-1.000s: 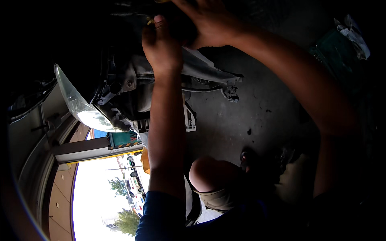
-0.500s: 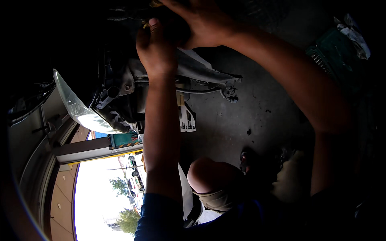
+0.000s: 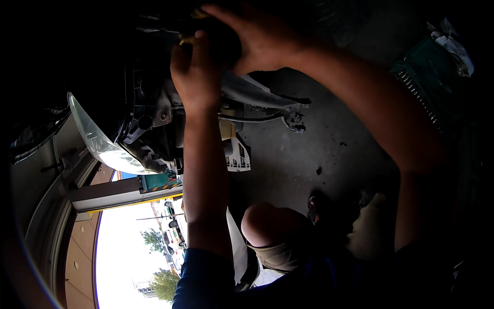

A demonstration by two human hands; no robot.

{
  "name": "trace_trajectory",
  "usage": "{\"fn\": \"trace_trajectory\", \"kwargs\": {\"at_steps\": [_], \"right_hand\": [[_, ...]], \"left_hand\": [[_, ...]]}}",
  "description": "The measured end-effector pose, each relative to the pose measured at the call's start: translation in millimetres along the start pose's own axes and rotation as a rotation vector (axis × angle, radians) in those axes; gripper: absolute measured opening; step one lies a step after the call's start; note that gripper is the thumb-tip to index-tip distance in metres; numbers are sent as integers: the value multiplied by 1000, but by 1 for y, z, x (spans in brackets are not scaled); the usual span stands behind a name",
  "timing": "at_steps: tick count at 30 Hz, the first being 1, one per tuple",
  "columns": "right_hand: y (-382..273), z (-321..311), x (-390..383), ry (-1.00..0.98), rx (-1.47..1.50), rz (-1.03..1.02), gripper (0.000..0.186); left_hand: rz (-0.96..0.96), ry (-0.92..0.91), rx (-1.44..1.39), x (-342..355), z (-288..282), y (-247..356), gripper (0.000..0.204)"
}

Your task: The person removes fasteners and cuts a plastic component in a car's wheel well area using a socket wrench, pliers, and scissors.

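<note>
My left hand (image 3: 197, 82) is raised at the top of the view, its thumb up and its fingers curled against a dark part. By its thumb tip shows a small yellowish piece (image 3: 186, 39). To its right, my right hand (image 3: 265, 41) curves around the same dark shape, with one finger stretched left along its upper side. Another yellowish bit (image 3: 199, 14) shows at that fingertip. Deep shadow hides what both hands grip. Just below and left of them are a car's dark bracket parts (image 3: 159, 110) and a clear headlight (image 3: 105, 147).
A grey splash panel (image 3: 257, 95) and a hose (image 3: 252, 119) hang beneath the hands over the concrete floor (image 3: 288, 154). An open green socket case (image 3: 424, 72) lies at the far right. A bright doorway (image 3: 123, 247) opens at lower left. My bent knee (image 3: 262, 224) is below.
Both hands have come slightly lower in the view, the left one also a little leftward. The right hand's stretched finger shows more fully. The car parts have barely shifted.
</note>
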State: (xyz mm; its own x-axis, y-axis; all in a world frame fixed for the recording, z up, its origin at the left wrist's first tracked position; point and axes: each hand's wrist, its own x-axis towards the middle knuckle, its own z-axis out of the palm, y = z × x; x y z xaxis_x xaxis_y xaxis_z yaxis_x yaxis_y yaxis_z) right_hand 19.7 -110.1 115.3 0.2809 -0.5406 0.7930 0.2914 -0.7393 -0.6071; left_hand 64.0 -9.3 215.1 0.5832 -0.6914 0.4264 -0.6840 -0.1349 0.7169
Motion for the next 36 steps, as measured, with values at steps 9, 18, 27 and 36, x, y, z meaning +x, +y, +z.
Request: {"fn": "trace_trajectory", "kwargs": {"at_steps": [9,18,27,36], "right_hand": [[-32,1,-18,-271,181,165,90],[-23,-18,-33,-195,368,213,69],[-27,-58,-3,-561,544,453,60],[-21,-63,5,-659,1059,419,59]], "left_hand": [[112,-36,-5,-5,-12,-10,29],[445,38,204,-18,-9,-15,37],[638,109,389,2,6,-23,58],[308,1,-388,24,9,-45,84]]}}
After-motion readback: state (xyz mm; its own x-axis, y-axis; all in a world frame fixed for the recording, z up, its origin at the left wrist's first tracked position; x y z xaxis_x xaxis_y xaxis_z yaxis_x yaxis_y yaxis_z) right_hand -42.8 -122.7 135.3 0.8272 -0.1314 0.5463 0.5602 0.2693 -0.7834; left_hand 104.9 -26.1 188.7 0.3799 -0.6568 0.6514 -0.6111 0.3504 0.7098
